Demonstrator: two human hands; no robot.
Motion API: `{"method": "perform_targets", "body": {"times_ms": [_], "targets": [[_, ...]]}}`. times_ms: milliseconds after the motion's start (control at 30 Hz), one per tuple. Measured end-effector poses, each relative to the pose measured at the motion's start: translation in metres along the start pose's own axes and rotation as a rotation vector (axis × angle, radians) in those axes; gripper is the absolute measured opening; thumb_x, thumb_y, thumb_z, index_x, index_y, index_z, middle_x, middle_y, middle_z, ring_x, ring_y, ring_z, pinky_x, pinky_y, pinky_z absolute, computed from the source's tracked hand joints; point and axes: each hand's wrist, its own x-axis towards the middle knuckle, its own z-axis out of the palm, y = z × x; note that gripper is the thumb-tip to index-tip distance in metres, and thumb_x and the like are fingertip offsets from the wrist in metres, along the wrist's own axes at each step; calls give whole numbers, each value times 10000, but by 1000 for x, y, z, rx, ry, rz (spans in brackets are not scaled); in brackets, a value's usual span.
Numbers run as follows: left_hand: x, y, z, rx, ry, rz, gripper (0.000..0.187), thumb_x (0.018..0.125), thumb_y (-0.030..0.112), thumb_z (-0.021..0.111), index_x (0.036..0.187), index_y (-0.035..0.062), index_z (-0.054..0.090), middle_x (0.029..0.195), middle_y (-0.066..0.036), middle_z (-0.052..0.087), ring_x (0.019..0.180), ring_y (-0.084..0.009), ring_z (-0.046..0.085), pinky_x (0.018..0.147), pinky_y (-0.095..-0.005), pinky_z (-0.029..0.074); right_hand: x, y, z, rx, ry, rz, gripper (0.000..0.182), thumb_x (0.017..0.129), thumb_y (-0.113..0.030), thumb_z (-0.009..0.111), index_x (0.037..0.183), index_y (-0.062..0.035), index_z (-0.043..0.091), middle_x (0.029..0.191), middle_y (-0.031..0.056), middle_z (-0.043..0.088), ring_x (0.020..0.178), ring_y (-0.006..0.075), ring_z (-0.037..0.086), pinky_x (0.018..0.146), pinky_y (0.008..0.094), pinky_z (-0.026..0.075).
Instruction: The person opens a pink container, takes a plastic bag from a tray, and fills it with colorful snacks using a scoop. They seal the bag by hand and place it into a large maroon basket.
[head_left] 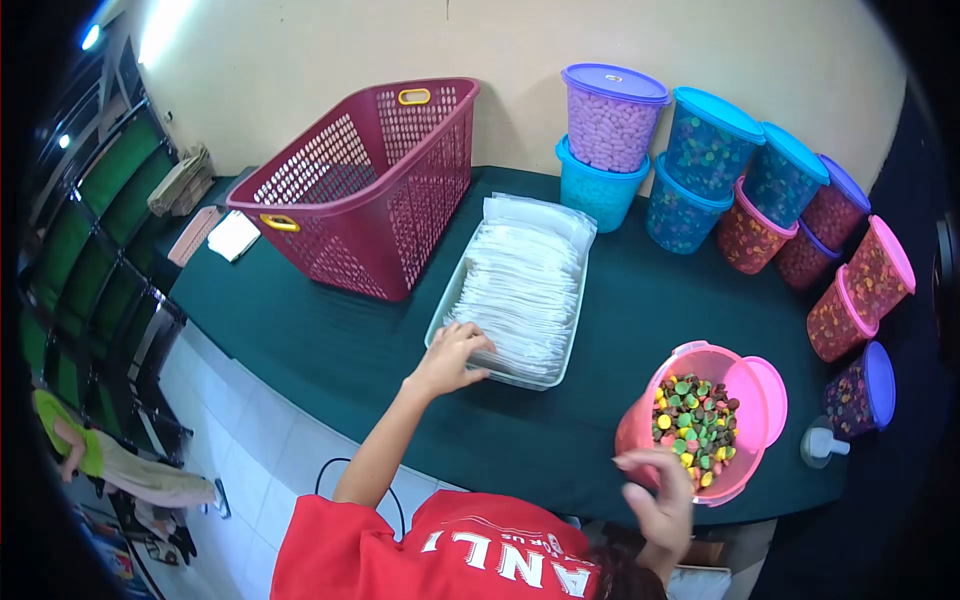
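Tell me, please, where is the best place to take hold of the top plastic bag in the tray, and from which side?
Probably at the near end of the plastic bags, where the left hand already rests. The bags lie flat and overlapping in the tray, so their near edges are exposed. Come from above at the tray's near left corner and pinch the top edge, lifting toward you.

One basket [365, 190], one tray [452, 290], eleven containers [700, 420].
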Motion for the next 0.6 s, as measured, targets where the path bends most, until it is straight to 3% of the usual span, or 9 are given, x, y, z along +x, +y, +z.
{"method": "perform_targets", "body": {"times_ms": [167, 400, 600], "targets": [[18, -14, 3, -35, -66, 279, 354, 602, 216, 729, 873, 101, 532, 891, -53, 498, 909, -242, 481, 783, -364, 370, 14, 27, 65, -57, -171, 123, 280, 753, -88, 613, 1006, 5, 539, 882, 118, 592, 822, 207, 585, 757, 290, 449], [33, -24, -1, -73, -160, 496, 324, 659, 317, 699, 839, 104, 535, 803, -19, 516, 807, -214, 519, 722, -340, 391, -10, 37, 69, -73, -93, 235, 343, 730, -117, 648, 1031, -4, 529, 902, 104, 603, 843, 177, 584, 773, 290, 450], [45, -34, -1, -134, -227, 535, 182, 686, 190, 668, 788, 98, 547, 780, -22, 563, 811, -213, 559, 696, -349, 431, -17, 36, 71, -85, -49, 300, 368, 715, -111, 657, 1039, 0, 523, 904, 99, 611, 854, 173, 584, 793, 293, 447]]}}
